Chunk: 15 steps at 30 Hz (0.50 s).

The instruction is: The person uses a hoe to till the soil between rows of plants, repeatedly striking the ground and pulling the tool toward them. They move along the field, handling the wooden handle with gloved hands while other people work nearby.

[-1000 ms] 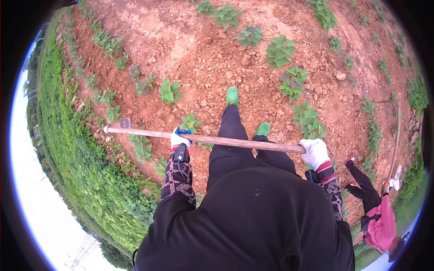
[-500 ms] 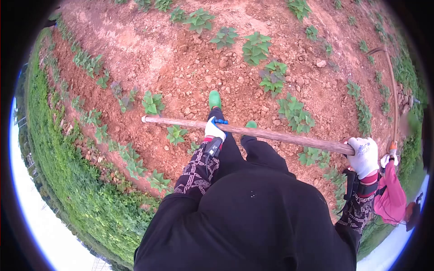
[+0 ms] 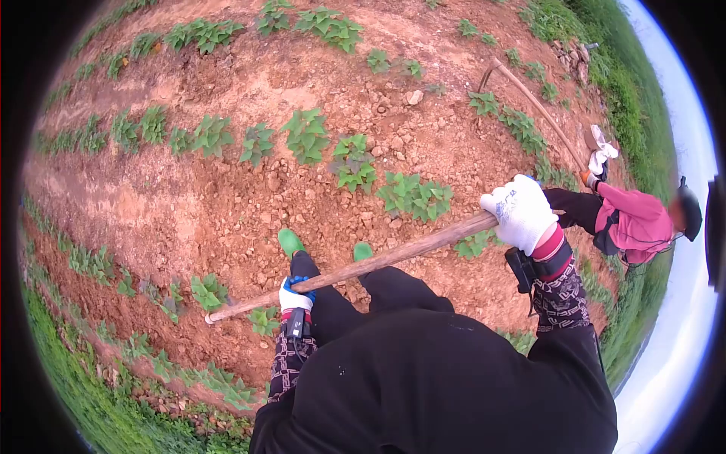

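A long wooden pole (image 3: 393,251) runs slantwise in front of my body, its pale-tipped end low on the left. My left hand (image 3: 296,294), in a white glove with blue on the fingers, is closed around it not far from that end. Higher up on the right, my white-gloved right hand (image 3: 522,212) grips the pole near the other visible end. Anything beyond my right fist is hidden, so a tool head cannot be made out. Under the pole are my green shoes (image 3: 290,242) on reddish soil.
Rows of leafy green plants (image 3: 414,196) cross the cloddy red soil (image 3: 249,197). At the right a person in a pink top (image 3: 635,216) holds a long-handled hoe (image 3: 541,110). Dense greenery (image 3: 83,393) borders the lower left, and grass lines the right.
My view has turned, bringing the person in pink further into sight. The pole now tilts more steeply, its left end lower and my right hand higher. Both hands keep their grip.
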Available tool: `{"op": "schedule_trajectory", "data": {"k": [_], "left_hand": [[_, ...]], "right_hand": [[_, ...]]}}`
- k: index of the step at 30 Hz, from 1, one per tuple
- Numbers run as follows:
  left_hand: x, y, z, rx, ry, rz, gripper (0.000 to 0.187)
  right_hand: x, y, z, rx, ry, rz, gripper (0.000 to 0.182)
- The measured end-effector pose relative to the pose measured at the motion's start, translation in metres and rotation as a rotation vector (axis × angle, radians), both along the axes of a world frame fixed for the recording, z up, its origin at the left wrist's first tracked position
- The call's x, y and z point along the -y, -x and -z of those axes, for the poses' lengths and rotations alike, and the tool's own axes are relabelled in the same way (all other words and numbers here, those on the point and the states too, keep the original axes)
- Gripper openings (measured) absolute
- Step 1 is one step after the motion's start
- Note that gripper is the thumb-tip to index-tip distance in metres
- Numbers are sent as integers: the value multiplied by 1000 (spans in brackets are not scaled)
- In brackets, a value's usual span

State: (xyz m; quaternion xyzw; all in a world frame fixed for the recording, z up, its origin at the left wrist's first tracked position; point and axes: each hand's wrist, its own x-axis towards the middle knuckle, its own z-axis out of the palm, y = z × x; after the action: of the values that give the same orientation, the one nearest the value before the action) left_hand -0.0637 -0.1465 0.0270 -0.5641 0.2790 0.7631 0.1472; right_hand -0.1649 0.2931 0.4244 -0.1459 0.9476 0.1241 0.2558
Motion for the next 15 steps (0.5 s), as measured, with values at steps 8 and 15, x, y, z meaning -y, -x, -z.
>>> {"op": "schedule_trajectory", "data": {"k": [8,15], "left_hand": [[1,11,-34,52,-44,-77,24],[15,4,-40,-1,14,-56,22]], "right_hand": [[14,-1,-13,-63,12,-12,12],[34,-13,-34,-105,41,-48,11]]}}
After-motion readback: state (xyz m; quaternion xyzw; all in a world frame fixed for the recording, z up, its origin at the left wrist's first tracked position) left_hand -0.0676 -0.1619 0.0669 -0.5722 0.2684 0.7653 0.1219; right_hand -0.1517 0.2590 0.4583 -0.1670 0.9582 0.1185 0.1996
